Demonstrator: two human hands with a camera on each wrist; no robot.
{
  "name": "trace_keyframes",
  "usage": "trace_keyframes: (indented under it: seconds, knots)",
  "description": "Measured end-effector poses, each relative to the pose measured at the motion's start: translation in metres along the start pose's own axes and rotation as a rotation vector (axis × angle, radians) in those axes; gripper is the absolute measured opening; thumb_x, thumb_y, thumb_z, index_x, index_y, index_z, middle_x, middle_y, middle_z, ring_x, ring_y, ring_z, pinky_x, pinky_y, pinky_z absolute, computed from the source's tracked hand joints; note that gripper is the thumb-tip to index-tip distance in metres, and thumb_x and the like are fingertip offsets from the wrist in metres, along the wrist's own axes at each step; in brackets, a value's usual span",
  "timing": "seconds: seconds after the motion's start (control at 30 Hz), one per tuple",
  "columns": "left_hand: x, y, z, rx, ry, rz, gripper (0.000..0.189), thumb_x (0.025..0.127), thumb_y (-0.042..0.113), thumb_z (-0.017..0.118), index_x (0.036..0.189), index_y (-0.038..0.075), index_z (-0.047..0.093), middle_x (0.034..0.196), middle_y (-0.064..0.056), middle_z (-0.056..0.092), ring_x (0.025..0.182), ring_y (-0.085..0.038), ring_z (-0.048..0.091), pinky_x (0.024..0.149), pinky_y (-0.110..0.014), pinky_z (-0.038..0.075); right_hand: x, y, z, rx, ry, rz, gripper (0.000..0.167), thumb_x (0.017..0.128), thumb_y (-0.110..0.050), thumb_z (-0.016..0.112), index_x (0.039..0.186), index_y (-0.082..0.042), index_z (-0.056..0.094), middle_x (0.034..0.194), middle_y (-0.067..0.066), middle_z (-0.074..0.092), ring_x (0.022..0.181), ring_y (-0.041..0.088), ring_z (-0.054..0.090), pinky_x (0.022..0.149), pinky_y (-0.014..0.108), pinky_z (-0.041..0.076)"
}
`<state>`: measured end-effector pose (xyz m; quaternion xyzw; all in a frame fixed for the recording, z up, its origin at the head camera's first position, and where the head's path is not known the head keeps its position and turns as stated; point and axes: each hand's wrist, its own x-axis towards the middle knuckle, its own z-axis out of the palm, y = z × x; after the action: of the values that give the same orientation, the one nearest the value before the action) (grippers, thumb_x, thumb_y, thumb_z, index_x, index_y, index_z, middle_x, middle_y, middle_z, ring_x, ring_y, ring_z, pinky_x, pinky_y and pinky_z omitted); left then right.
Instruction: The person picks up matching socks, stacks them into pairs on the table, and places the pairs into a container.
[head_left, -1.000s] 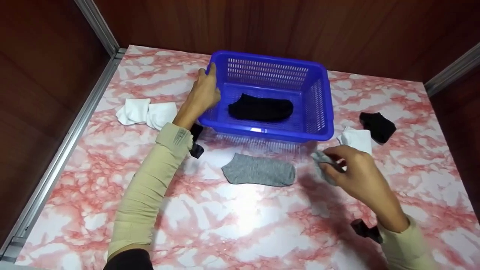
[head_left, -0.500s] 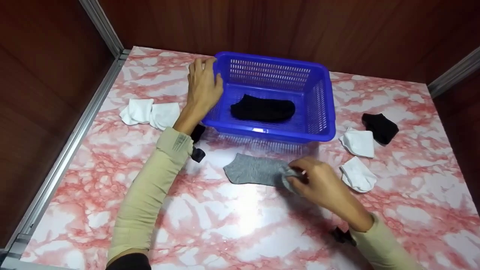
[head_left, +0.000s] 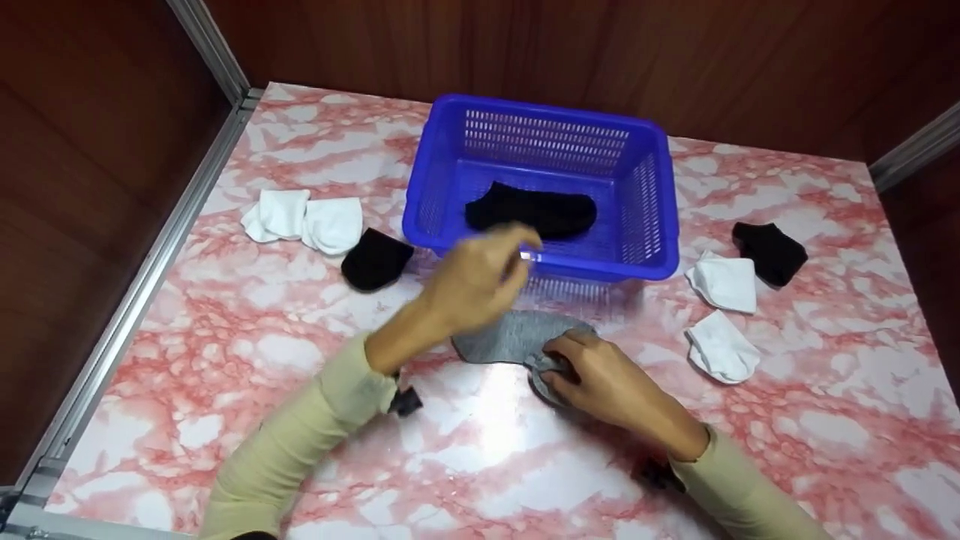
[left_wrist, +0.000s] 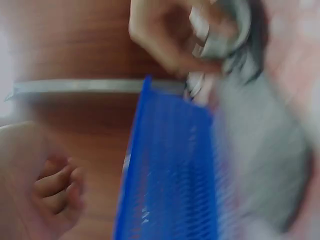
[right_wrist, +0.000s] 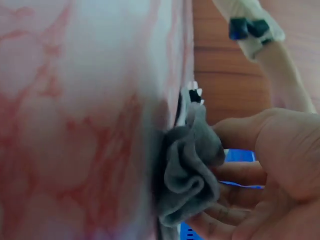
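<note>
Though crumpled, gray sock in right grip

Blue basket holds a long black sock. Left hand, blurred, crosses before its near rim. Right hand pinches a bunched grey sock at a flat grey sock's edge. Left: two white socks, black bundle. Right: same assortment.
</note>
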<state>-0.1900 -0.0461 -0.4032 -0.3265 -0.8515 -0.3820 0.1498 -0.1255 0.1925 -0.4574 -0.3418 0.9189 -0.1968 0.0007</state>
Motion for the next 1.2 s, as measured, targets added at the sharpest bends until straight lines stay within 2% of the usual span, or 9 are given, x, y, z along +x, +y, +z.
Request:
trace_keyframes:
  seconds: [0.1,0.17,0.43,0.57,0.7,0.8,0.93,1.03,1.2]
  knots:
    - [-0.016,0.000,0.014,-0.063,-0.231,-0.062,0.022,0.103,0.009,0.057,0.118,0.001,0.071,0.086,-0.009,0.073,0.065,-0.014,0.061,0.057,-0.023,0.051,-0.003,0.000,-0.005,-0.035,-0.019,-0.044,0.031,0.092,-0.021,0.081,0.115,-0.005,0.069,0.104,0.007,0.070,0.095,0.020,0.068,0.081,0.038,0.060]
    - [-0.025,-0.004,0.023,-0.075,-0.338,-0.110,0.022,0.104,0.013,0.058,0.117,0.002,0.073,0.086,-0.008,0.074,0.068,-0.012,0.062,0.061,-0.024,0.053,-0.006,-0.002,-0.011,-0.059,-0.019,-0.087,0.034,0.092,-0.024,0.081,0.118,-0.005,0.068,0.106,0.006,0.068,0.096,0.019,0.067,0.080,0.036,0.059]
    - [-0.048,-0.012,0.039,-0.099,-0.525,-0.198,0.020,0.101,0.017,0.065,0.114,0.006,0.076,0.089,-0.003,0.078,0.075,-0.009,0.066,0.075,-0.026,0.058,-0.029,-0.013,-0.023,-0.107,0.056,-0.234,0.031,0.084,-0.021,0.088,0.106,-0.008,0.072,0.098,0.002,0.066,0.089,0.013,0.064,0.076,0.030,0.060]
    - [-0.052,-0.009,0.046,-0.077,-0.562,-0.236,0.020,0.101,0.020,0.067,0.114,0.008,0.078,0.089,-0.002,0.078,0.079,-0.010,0.068,0.082,-0.028,0.060,-0.036,-0.016,-0.017,-0.066,-0.035,-0.245,0.023,0.085,-0.021,0.086,0.102,-0.011,0.072,0.097,-0.001,0.067,0.084,0.011,0.065,0.074,0.029,0.060]
    - [-0.054,-0.006,0.054,-0.010,-0.566,-0.273,0.021,0.100,0.027,0.069,0.111,0.012,0.079,0.087,0.001,0.076,0.080,-0.010,0.067,0.084,-0.031,0.060,-0.036,-0.016,-0.006,-0.026,-0.144,-0.171,0.029,0.087,-0.027,0.085,0.108,-0.013,0.071,0.101,-0.002,0.066,0.088,0.010,0.064,0.077,0.032,0.059]
    - [-0.054,-0.005,0.058,0.007,-0.575,-0.285,0.020,0.098,0.031,0.073,0.105,0.013,0.077,0.085,0.003,0.075,0.077,-0.009,0.065,0.079,-0.030,0.058,-0.034,-0.014,0.001,-0.038,-0.155,-0.126,0.031,0.086,-0.028,0.085,0.109,-0.014,0.069,0.102,-0.002,0.064,0.088,0.011,0.063,0.076,0.033,0.058]
    - [-0.053,-0.007,0.058,-0.122,-0.595,-0.290,0.019,0.098,0.031,0.074,0.099,0.013,0.074,0.088,0.001,0.073,0.077,-0.007,0.062,0.075,-0.023,0.054,-0.032,-0.008,-0.001,-0.019,-0.153,-0.125,0.018,0.085,-0.016,0.080,0.098,-0.016,0.067,0.095,-0.004,0.065,0.083,0.010,0.063,0.072,0.031,0.057]
    - [-0.051,-0.010,0.052,-0.276,-0.575,-0.281,0.017,0.099,0.028,0.072,0.100,0.011,0.073,0.092,-0.002,0.074,0.081,-0.007,0.063,0.078,-0.022,0.055,-0.030,-0.002,-0.015,0.105,-0.167,-0.082,0.017,0.086,-0.007,0.075,0.098,-0.016,0.068,0.095,-0.006,0.069,0.084,0.009,0.065,0.075,0.030,0.059]
    - [-0.049,-0.016,0.031,-0.427,-0.483,-0.316,0.012,0.100,0.020,0.071,0.098,0.008,0.070,0.094,-0.006,0.075,0.085,-0.010,0.067,0.082,-0.025,0.059,-0.030,0.011,-0.041,0.417,-0.078,0.038,0.045,0.083,0.013,0.066,0.122,-0.010,0.065,0.106,0.003,0.072,0.088,0.012,0.071,0.078,0.032,0.064]
